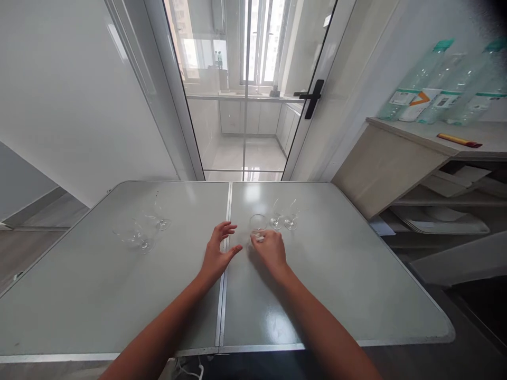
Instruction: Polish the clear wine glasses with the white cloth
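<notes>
Right hand: In the head view, the right hand (271, 247) had its fingers curled tightly, apparently pinching the low part of a clear glass (257, 224), probably to steady it while leaving the rim free.
Clear glass: It was just right of the seam (221, 311), nearer the far edge of the worktop (336, 285) than the near one; I could not tell whether its base touched down.
Left hand: The left hand (217, 254) had spread, bent fingers and touched nothing, perhaps there as a guard.
Right-side glasses: Two stemmed glasses (290, 224) stood close together toward the far edge, within easy reach.
Left-side glasses: Other glassware (145, 245) stood toward the left edge, presumably clear of the arms.
</notes>
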The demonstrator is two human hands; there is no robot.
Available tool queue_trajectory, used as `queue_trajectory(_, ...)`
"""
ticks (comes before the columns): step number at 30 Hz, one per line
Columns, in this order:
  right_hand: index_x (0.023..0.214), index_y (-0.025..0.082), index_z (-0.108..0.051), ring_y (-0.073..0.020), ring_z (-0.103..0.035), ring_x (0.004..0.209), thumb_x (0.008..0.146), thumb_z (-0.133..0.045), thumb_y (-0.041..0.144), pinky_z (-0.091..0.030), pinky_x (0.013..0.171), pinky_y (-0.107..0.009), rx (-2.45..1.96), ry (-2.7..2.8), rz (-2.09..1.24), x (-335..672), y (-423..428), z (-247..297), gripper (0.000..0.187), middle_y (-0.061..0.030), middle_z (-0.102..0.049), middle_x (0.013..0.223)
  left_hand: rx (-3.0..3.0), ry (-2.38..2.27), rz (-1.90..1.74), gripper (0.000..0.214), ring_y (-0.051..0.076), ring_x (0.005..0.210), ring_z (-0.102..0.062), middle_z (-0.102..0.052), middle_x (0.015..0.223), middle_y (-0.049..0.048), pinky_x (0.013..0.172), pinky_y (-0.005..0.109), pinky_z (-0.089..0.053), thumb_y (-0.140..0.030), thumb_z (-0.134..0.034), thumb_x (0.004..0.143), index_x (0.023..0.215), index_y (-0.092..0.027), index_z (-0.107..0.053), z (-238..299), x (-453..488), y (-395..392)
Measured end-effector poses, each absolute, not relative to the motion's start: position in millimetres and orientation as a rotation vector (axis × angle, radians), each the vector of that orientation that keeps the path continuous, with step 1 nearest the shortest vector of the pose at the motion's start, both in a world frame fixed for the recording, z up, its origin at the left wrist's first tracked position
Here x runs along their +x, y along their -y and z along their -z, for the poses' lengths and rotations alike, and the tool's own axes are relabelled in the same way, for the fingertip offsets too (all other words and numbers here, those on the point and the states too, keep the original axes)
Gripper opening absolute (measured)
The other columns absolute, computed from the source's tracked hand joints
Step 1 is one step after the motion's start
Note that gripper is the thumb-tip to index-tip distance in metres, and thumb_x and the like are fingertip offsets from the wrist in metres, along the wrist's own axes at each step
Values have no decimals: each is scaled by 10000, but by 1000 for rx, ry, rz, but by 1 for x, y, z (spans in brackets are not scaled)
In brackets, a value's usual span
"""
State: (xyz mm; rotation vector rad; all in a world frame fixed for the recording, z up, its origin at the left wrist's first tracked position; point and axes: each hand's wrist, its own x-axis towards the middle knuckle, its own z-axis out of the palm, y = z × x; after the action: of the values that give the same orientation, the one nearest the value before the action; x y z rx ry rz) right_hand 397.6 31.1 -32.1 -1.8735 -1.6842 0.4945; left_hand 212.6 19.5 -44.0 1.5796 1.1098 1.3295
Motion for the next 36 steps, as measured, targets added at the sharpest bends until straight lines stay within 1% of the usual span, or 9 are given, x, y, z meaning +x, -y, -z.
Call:
queue_trajectory(3,953,228,-835,-239,-735,817,875,-628,350,-477,692,-265,-2083,1544,-417,418,-43,34,252,-129,-802,891,1482,-1171,-1352,371,219,1055,-661,-668,1221,85,970,404,-507,-425,-712,905,1197,-266,-546,46,210,-23)
queue_trajectory(5,946,211,-834,-252,-734,815,882,-617,348,-480,678,-276,-2140,1508,-417,429,-49,36,265,-143,-790,865,1442,-1235,-1324,288,204,990,-650,-669,1141,71,893,358,-510,-465,-653,939,1107,-247,-568,46,210,-24)
queue_trajectory(13,1050,223,-827,-299,-735,892,845,-672,383,-486,688,-307,-2149,1472,-518,445,-55,37,303,-153,-789,924,1456,-1325,-1251,321,181,816,-575,-592,850,10,719,285,-450,-535,-521,991,963,-231,-617,47,210,-23)
queue_trajectory(18,941,213,-832,-289,-733,878,793,-700,351,-482,674,-297,-2148,1542,-608,460,-57,31,242,-141,-787,885,1473,-1297,-1215,353,184,799,-583,-584,810,5,737,296,-457,-535,-474,1011,916,-226,-617,51,210,-24)
queue_trajectory(23,1020,223,-819,-284,-739,898,765,-709,373,-484,681,-293,-2173,1533,-640,472,-57,29,316,-123,-791,927,1511,-1284,-1192,378,187,775,-569,-571,807,8,735,301,-443,-534,-441,1021,894,-226,-619,52,209,-25)
queue_trajectory(28,997,194,-801,-321,-743,892,757,-691,436,-484,652,-312,-2305,1593,-597,477,-56,25,358,-164,-782,975,1563,-1272,-1195,392,185,784,-563,-566,846,17,753,307,-446,-504,-412,1037,859,-221,-616,53,208,-28)
queue_trajectory(32,999,162,-781,-321,-743,846,676,-754,419,-486,611,-312,-2429,1641,-634,483,-55,24,413,-190,-773,1002,1570,-1292,-1187,392,185,779,-558,-559,833,12,747,308,-435,-496,-405,1039,854,-223,-617,55,207,-29)
queue_trajectory(34,942,155,-780,-304,-734,783,651,-778,403,-476,579,-309,-2442,1709,-716,487,-54,24,382,-185,-774,954,1574,-1295,-1180,390,184,776,-554,-555,822,9,747,310,-427,-492,-400,1042,854,-224,-611,55,207,-28)
queue_trajectory(36,798,164,-770,-264,-706,673,620,-811,378,-453,542,-295,-2370,1820,-855,487,-50,24,281,-139,-767,808,1571,-1284,-1176,385,186,774,-552,-556,810,8,739,311,-423,-491,-397,1044,857,-226,-605,54,206,-28)
